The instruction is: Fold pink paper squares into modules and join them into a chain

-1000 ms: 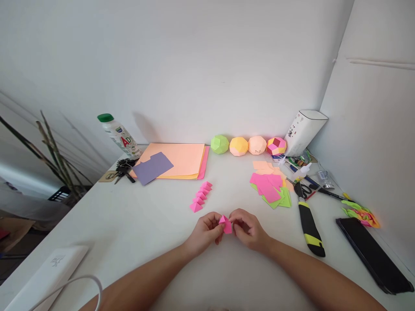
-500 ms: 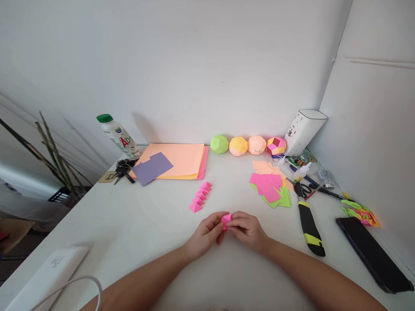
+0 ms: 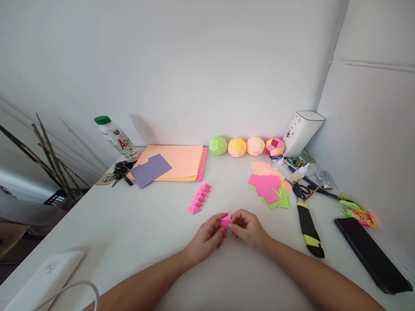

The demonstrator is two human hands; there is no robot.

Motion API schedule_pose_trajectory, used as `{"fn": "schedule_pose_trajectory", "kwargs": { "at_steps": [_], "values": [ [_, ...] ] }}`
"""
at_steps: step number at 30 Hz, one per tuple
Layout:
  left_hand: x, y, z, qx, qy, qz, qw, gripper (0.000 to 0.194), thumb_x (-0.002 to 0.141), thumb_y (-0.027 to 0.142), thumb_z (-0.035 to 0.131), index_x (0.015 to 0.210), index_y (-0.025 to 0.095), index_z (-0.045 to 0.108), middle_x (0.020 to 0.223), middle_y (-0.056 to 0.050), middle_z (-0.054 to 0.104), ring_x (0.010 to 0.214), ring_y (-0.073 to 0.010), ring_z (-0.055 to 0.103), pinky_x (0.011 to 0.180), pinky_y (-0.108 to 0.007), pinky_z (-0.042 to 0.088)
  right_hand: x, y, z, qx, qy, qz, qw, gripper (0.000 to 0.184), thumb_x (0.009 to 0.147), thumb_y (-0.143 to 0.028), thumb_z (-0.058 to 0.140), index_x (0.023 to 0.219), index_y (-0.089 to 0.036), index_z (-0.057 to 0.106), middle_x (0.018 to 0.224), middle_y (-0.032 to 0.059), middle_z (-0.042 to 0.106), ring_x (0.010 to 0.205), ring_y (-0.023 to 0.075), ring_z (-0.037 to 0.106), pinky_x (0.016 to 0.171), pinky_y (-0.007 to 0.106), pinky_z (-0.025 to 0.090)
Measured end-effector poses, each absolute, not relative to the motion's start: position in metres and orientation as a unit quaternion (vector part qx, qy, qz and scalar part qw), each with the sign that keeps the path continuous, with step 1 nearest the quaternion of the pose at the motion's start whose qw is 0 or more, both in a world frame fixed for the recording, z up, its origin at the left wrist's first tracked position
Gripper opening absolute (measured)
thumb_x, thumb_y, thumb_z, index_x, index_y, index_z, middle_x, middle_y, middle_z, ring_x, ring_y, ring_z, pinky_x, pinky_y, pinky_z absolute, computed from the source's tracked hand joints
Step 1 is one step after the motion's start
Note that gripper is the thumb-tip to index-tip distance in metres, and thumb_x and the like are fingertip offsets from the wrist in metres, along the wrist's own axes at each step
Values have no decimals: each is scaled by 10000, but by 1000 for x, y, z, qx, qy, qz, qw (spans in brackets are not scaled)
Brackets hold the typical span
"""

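Observation:
Between my two hands, over the front middle of the white table, is a small folded piece of pink paper. My left hand pinches it from the left side. The fingers of my right hand close on its right edge. Just beyond my left hand lies a slanting row of several folded pink paper pieces with pointed ridges. Farther right, flat pink slips overlap green slips and peach ones.
Several faceted paper balls, among them a green one, line the wall. Coloured sheets lie back left, beside a bottle and keys. At right are a black-and-yellow cutter, glue bottle and phone.
The pink paper has turned slightly between my fingers, and the right fingers have shifted along its edge. The whole view has moved a little; the table's other things stay put.

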State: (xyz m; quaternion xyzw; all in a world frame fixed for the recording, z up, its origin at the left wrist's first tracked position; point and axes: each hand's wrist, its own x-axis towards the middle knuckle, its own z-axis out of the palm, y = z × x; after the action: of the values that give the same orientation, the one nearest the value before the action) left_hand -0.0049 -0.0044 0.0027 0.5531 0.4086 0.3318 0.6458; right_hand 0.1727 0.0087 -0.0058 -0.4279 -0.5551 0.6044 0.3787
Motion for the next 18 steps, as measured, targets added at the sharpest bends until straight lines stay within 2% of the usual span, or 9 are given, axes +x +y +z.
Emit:
{"fn": "schedule_pose_trajectory", "kwargs": {
  "at_steps": [4, 6, 9, 14, 18],
  "values": [
    [-4, -5, 1, 534, 415, 347, 650, 396, 861, 361, 491, 1216, 199, 426, 699, 38, 475, 540, -93, 478, 549, -255, 400, 172, 7, -3, -416, -568, 597, 385, 204, 752, -183, 604, 910, -203, 477, 774, -22, 536, 585, 89, 497, 551, 227, 433],
    [-4, -5, 0, 537, 412, 353, 646, 406, 860, 373, 492, 1225, 212, 416, 689, 49, 443, 544, -95, 479, 554, -257, 407, 171, 6, -2, -424, -604, 568, 365, 230, 738, -155, 596, 938, -198, 490, 768, -19, 533, 589, 92, 482, 538, 220, 408],
    [-4, -6, -4, 555, 407, 358, 631, 417, 859, 378, 492, 1236, 219, 409, 669, 62, 386, 547, -99, 473, 543, -255, 401, 168, 6, -1, -439, -658, 507, 341, 66, 723, -133, 568, 755, -171, 525, 662, -29, 482, 552, 90, 424, 500, 214, 357],
    [-5, -8, -10, 600, 402, 345, 600, 385, 848, 345, 505, 1206, 208, 458, 619, 70, 368, 530, -100, 428, 522, -247, 364, 167, 6, -5, -435, -689, 464, 347, 91, 653, -86, 543, 653, -166, 499, 629, -32, 462, 533, 87, 407, 477, 210, 329],
    [-6, -7, -6, 559, 418, 341, 630, 366, 831, 334, 520, 1169, 200, 482, 611, 71, 385, 528, -99, 436, 518, -239, 363, 171, 7, -7, -433, -663, 486, 369, 119, 633, -69, 500, 623, -175, 449, 627, -29, 470, 519, 89, 433, 468, 213, 334]
  ]
}}
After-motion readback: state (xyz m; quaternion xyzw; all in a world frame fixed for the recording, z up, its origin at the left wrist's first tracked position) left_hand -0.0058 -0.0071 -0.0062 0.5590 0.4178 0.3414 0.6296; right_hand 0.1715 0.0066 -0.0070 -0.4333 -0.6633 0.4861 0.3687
